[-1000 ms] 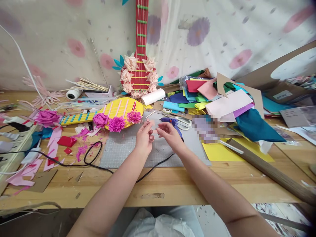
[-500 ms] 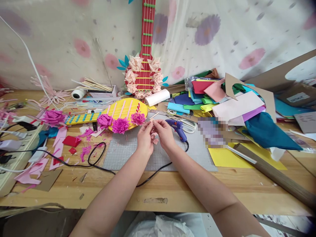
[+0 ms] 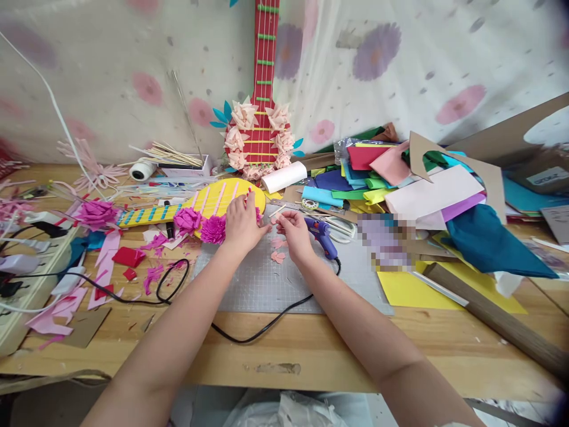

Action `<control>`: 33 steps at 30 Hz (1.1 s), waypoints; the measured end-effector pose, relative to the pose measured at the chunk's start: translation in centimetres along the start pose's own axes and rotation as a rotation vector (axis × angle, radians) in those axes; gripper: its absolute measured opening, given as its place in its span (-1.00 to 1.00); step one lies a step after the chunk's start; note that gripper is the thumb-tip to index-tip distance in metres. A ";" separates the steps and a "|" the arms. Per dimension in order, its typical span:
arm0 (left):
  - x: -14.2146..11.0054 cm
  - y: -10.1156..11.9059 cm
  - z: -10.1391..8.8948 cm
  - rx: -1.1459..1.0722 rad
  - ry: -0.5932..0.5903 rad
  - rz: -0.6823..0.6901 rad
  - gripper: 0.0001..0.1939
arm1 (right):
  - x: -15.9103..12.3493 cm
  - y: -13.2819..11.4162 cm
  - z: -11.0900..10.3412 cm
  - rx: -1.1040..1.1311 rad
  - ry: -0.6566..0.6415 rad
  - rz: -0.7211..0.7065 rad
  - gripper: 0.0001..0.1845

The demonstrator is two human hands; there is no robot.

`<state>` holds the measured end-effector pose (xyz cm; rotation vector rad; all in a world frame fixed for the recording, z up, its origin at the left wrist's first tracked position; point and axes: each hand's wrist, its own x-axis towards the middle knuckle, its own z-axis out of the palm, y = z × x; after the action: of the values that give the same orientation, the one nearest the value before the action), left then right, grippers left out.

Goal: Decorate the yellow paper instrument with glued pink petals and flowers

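Observation:
My left hand [image 3: 242, 224] is spread over the right end of a yellow paper guitar [image 3: 226, 193], its fingers covering a magenta flower and red buds there. Whether it touches them is not clear. My right hand [image 3: 293, 232] is closed in a pinch just to the right; what lies between its fingertips is too small to name. A short pale stick [image 3: 278, 210] shows just beyond these fingertips. Small pink paper petals [image 3: 278, 256] lie on the grey cutting mat [image 3: 258, 284] below. Beside my right hand rests a blue glue gun [image 3: 323, 237], its black cable looping across the mat.
A red paper guitar [image 3: 263, 139] with pale flowers leans at the back. Scissors [image 3: 342, 228] and a heap of coloured paper [image 3: 377, 172] lie to the right. At left are a power strip [image 3: 40, 290], paper scraps and cable loops. A brown tube [image 3: 489, 320] slants across the right.
My left hand has parted from my right and moved left onto the yellow guitar, its fingers spreading. My right hand stays pinched nearly in place. The pink petals on the mat now show more fully.

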<state>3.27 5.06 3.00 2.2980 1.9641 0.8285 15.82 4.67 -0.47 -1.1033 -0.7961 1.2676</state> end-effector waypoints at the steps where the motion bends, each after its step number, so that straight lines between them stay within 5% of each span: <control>1: 0.1 -0.1 0.0 0.000 -0.024 -0.006 -0.18 | 0.2 0.0 0.1 -0.013 0.015 0.006 -0.76; 7: 1.1 -2.0 -2.6 -0.175 -0.174 -0.027 -0.11 | 1.9 -0.5 1.0 0.091 -0.020 0.097 -0.66; 14: 3.0 -3.4 -2.7 -0.366 -0.103 -0.138 -0.68 | 4.6 -1.5 3.3 0.177 -0.076 0.085 -0.64; 19: 2.6 -3.0 -3.4 -0.265 -0.092 0.144 -0.78 | 3.2 -2.4 3.3 0.160 -0.086 0.177 -0.63; 24: 0.6 -2.6 -4.3 -0.189 -0.215 0.417 -0.59 | 1.1 -3.1 2.3 0.116 -0.134 0.236 -0.63; 29: 0.1 -2.2 -4.3 -0.183 -0.397 0.558 -0.66 | 1.0 -2.1 1.2 -0.086 -0.106 0.064 -0.66; 33: 0.7 -2.7 -4.6 -0.175 -0.436 0.575 -0.85 | 1.1 -1.2 0.3 -0.278 -0.171 -0.096 -0.73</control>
<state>-0.92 4.77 6.28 2.6661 1.0335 0.4222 16.14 5.86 0.65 -1.1715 -1.1684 1.2055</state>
